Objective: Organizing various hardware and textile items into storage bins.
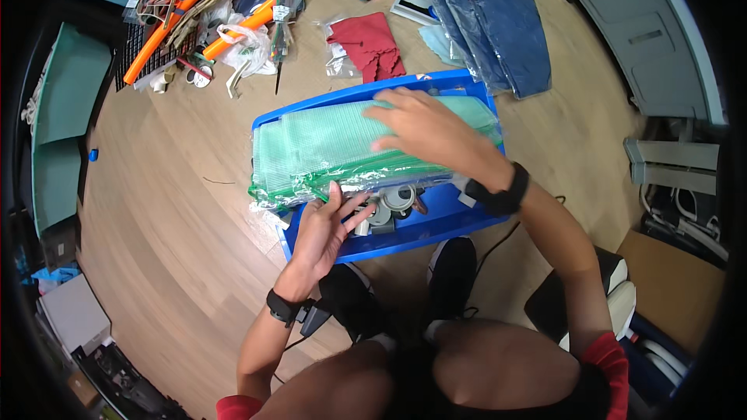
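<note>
A clear plastic package of folded light-green mesh fabric [327, 131] lies across a blue plastic bin [402, 234] on the floor before me. Its left end overhangs the bin's rim. My right hand [423, 125] is over the mesh, blurred, palm down with the fingers apart. Whether it presses on the package cannot be told. My left hand [327, 230] is turned palm up at the near edge of the package, thumb against the plastic and fingers spread. In the uncovered part of the bin are grey and white round plastic parts [391, 204]; the package hides the rest.
Beyond the bin lie a red cloth [370, 44], a dark blue garment in plastic [490, 23], and a heap with orange tubes [166, 35] and a white plastic bag [248, 41]. A grey cabinet [648, 35] stands right, a cardboard box [671, 286] below it. A cable [499, 248] runs beside my shoes.
</note>
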`<state>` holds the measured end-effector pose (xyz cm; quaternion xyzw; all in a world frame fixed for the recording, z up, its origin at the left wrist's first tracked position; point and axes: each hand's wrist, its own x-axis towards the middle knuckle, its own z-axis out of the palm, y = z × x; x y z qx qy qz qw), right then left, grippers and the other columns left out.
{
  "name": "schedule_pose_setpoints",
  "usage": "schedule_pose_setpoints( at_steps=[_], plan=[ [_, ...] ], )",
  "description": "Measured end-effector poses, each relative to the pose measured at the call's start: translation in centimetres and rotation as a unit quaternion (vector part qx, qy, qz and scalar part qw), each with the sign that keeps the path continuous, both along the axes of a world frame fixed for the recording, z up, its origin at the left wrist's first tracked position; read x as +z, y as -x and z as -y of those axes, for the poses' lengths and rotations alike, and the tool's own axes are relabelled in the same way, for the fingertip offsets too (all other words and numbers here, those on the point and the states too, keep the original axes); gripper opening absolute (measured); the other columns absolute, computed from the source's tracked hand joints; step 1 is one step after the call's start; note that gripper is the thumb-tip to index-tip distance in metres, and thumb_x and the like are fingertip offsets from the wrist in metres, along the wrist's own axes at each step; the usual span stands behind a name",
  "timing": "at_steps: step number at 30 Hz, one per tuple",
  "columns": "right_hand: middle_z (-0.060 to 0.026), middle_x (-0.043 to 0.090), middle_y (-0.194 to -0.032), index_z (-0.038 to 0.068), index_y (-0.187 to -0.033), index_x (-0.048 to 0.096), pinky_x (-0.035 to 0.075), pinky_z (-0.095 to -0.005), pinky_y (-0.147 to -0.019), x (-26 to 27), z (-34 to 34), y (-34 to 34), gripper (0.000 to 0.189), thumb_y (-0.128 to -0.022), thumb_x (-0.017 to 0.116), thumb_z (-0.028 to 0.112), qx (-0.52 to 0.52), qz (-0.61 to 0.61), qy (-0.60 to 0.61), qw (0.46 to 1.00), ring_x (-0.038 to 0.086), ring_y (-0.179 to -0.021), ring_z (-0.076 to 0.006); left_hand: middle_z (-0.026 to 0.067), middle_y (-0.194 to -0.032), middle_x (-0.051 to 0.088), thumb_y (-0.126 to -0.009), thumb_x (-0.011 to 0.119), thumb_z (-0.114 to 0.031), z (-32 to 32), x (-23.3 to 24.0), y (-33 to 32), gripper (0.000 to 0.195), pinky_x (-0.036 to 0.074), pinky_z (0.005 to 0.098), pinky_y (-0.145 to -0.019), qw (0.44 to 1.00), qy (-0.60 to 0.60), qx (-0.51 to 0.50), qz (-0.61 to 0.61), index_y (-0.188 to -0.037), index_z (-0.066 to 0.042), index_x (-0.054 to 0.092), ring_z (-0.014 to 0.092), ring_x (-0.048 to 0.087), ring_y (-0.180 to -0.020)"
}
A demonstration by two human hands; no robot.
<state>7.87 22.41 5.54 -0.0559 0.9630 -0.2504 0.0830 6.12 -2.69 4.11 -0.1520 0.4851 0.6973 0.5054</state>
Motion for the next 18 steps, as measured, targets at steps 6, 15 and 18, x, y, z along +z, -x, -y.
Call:
schedule_pose_setpoints(
  at_steps=[6,15,18],
  plan=[
    [-0.0264,0.046,-0.148,0.011,-0.142,0.054,0.037,-0.0506,-0.113,-1.9,-3.4,-5.2,0.071,-0.081,0.077,0.037,0.022,0.021,0.051,0.998,0.040,-0.141,-0.0400,0.0209,-0.121,0.068,-0.107,0.043,-0.045,-0.3,3.6,1.2,0.058,0.056,0.0381,-0.094,0.950,0.054,-0.306,0.024,-0.125,0.008,0.059,0.029,0.068,-0.112],
    [-0.0233,0.063,-0.130,0.004,-0.128,0.065,0.047,-0.0436,-0.104,0.2,-7.3,-2.2,0.056,-0.083,0.077,0.034,-0.070,-0.020,0.111,0.991,0.059,-0.123,-0.0378,0.0113,-0.105,0.071,-0.104,0.058,-0.024,-1.0,7.1,6.6,0.029,0.050,0.0330,-0.094,0.896,0.104,-0.243,-0.358,-0.112,0.003,0.065,0.018,0.067,-0.102],
    [-0.0245,0.068,-0.117,-0.002,-0.118,0.067,0.049,-0.0453,-0.096,0.3,-12.6,-2.3,0.049,-0.086,0.074,0.034,-0.244,-0.175,0.072,0.951,0.065,-0.108,-0.0405,0.0102,-0.107,0.070,-0.102,0.062,-0.025,-2.8,6.0,8.4,0.030,0.050,0.0334,-0.094,0.856,0.131,-0.262,-0.426,-0.113,0.003,0.065,0.018,0.066,-0.103]
  ],
)
